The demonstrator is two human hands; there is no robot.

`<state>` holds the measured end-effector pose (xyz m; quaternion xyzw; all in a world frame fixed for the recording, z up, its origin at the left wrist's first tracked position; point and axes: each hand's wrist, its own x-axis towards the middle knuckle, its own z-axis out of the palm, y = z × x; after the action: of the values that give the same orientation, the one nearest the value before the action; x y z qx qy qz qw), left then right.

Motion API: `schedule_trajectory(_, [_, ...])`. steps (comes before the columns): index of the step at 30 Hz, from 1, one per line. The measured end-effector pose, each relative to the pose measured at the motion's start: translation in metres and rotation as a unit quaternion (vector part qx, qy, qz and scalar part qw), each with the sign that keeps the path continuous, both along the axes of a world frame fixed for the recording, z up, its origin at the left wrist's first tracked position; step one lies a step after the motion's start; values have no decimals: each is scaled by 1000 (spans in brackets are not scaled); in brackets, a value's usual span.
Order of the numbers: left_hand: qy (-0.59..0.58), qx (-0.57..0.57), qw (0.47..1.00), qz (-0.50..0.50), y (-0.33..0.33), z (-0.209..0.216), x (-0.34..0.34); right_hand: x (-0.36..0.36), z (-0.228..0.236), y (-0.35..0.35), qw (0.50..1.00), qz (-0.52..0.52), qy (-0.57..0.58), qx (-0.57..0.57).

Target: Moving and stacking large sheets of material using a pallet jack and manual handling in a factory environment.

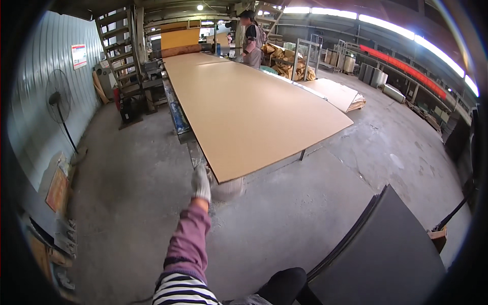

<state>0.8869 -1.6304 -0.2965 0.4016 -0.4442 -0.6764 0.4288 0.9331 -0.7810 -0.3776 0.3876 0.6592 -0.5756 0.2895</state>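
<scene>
My left hand (201, 183), in a pale knitted work glove, reaches forward to the near left corner of a long tan board (249, 117). It is beside the board's left edge, close to the metal table frame (194, 151). The fingers are small and partly hidden, so I cannot make out whether they grip anything. My right hand is not in view. The board lies flat along the table, its near end jutting out past the frame. Its far end reaches a machine with an orange-yellow panel (180, 38) and a brown roller (181, 50).
A co-worker (252, 40) stands at the board's far right side. A stack of dark sheets (381, 254) is at my lower right. Tan sheets (330, 93) are piled right of the table. A standing fan (60, 101) and metal stairs (119, 46) are on the left.
</scene>
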Motion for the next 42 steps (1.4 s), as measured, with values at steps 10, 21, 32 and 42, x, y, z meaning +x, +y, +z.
schedule_trajectory(10, [-27,-137,985,100,4,-44,-44,-1,23,-43,995,-9,48,92])
schedule_trajectory(21, [-480,-141,834,-233,158,-286,104,-40,34,-30,990,139,-24,-25])
schedule_trajectory(32, [-237,-331,740,-535,346,-53,-66,-31,61,20,985,-51,161,-37])
schedule_trajectory(42, [117,-290,230,-922,667,111,-38,56,236,-15,708,-197,599,-319])
